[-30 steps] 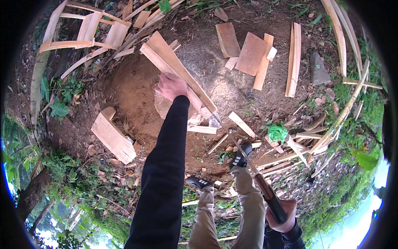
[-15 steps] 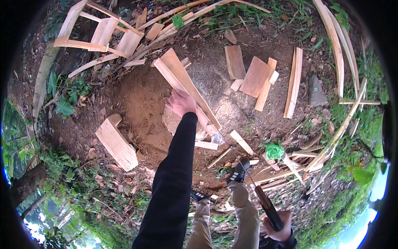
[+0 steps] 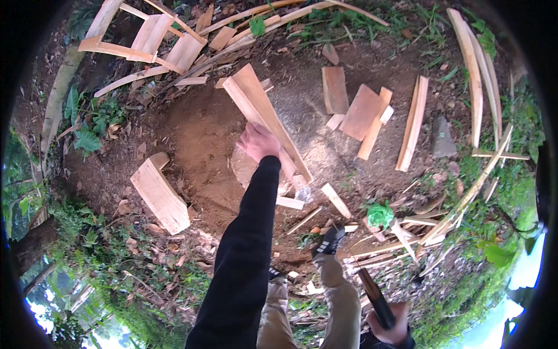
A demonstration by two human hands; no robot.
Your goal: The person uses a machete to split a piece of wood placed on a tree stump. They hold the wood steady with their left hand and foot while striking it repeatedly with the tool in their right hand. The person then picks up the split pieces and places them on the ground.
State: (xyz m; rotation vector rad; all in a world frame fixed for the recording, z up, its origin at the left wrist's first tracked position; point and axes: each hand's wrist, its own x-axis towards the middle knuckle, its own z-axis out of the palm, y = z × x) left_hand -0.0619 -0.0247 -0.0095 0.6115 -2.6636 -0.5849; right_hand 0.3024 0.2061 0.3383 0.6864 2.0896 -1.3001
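Observation:
My left hand (image 3: 258, 142) is closed around a long pale wooden board (image 3: 269, 125), which stands slanted on a round wooden chopping block (image 3: 243, 167). The fingers lie on the board's left side, and my black-sleeved arm covers part of the block. At the lower right, my right hand (image 3: 390, 323) grips what looks like a machete (image 3: 376, 299) by its dark handle. Its blade is thin, seen nearly edge-on and blurred, pointing up and to the left, apart from the board. A clear plastic piece (image 3: 303, 193) lies by the board's lower end.
A thick wood piece (image 3: 161, 195) lies at left. Several planks (image 3: 360, 112) rest beyond the block at right. A green plastic bag (image 3: 380, 215) sits near cut strips (image 3: 415, 232). A wooden frame (image 3: 125, 51) stands far left. My shoe (image 3: 329, 241) is close to offcuts.
The machete blade, which reached up toward the board's lower end, now shows shorter and blurred, farther from it. My left hand keeps its hold on the board. The view has shifted slightly.

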